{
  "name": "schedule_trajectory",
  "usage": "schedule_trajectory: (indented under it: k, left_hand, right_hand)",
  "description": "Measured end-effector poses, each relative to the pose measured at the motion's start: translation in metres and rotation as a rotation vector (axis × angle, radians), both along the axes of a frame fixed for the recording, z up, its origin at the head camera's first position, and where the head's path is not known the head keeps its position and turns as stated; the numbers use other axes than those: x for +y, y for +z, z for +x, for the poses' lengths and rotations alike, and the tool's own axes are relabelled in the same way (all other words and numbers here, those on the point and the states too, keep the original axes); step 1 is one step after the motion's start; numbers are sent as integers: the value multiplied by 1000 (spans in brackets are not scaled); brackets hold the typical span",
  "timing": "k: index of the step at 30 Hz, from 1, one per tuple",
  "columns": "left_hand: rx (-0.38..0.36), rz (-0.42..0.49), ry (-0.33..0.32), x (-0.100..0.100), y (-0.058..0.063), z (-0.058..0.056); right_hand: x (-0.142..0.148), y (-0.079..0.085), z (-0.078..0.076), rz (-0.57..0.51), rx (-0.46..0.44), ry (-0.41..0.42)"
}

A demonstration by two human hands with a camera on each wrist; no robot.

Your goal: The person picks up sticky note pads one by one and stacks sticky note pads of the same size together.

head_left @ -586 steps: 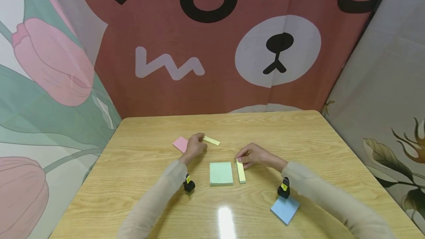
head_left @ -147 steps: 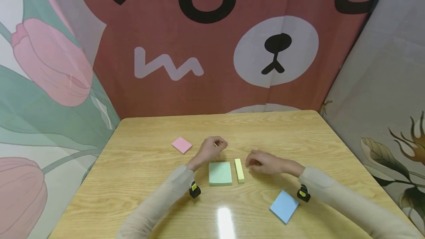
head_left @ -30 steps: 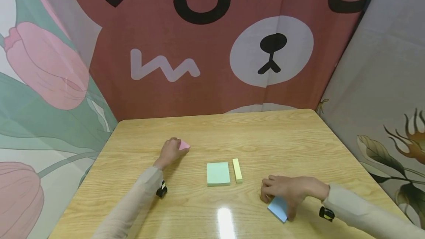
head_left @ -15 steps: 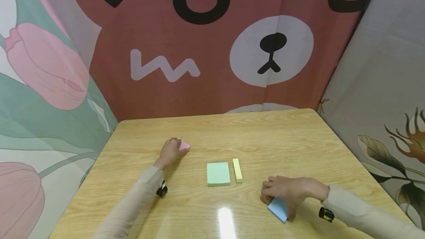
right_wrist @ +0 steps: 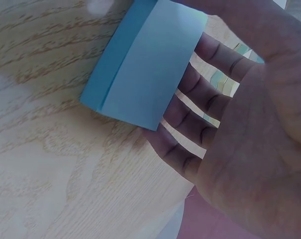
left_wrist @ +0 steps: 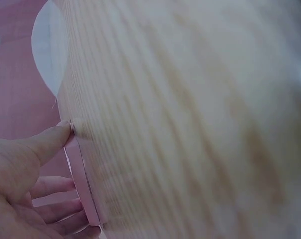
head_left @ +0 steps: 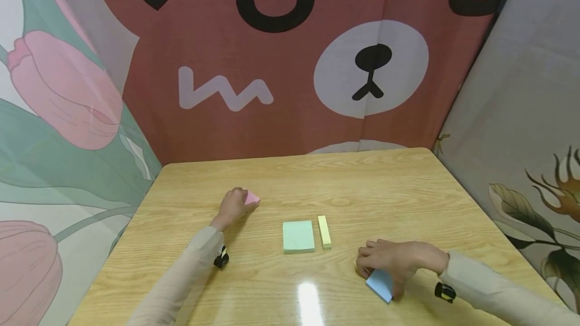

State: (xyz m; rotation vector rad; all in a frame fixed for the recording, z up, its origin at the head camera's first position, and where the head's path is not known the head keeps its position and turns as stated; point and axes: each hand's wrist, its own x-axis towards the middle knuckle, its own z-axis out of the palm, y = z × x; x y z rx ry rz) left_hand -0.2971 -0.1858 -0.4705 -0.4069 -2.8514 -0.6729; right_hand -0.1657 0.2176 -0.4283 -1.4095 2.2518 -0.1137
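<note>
- Pink pad: one, square, far left on the table; lies between thumb and fingers of the left hand, which I see pinching it by opposite edges.
- Blue pad: one, near right, set cornerwise; partly beneath the right hand, thumb and bent fingers gripping its sides. Whether lifted, I cannot tell.
- Green pad: one, square, between my two hands, nearer the left; untouched.
- Yellow strip pad: one, just beside green on its right, a thin gap between; long axis pointing away from me, slightly slanted; right fingers nearer.
- Left arm: stretched forward, back of the hand uppermost.
- Right arm: reaching in from the right, lower down, knuckles up.
</note>
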Motion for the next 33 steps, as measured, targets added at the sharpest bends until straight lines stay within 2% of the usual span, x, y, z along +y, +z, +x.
schedule_trajectory:
  k: [8,25,33]
  left_hand:
    - [-3,-9,3,0,-1,0]
    - [-7,1,21,1,-1,0]
    - [-6,6,8,1,-2,0]
  right_hand:
    - [2,-2,0,-33,-7,-50]
    - [4,-4,0,-109,-158,-206]
    - [4,-8,-3,-167,-181,-164]
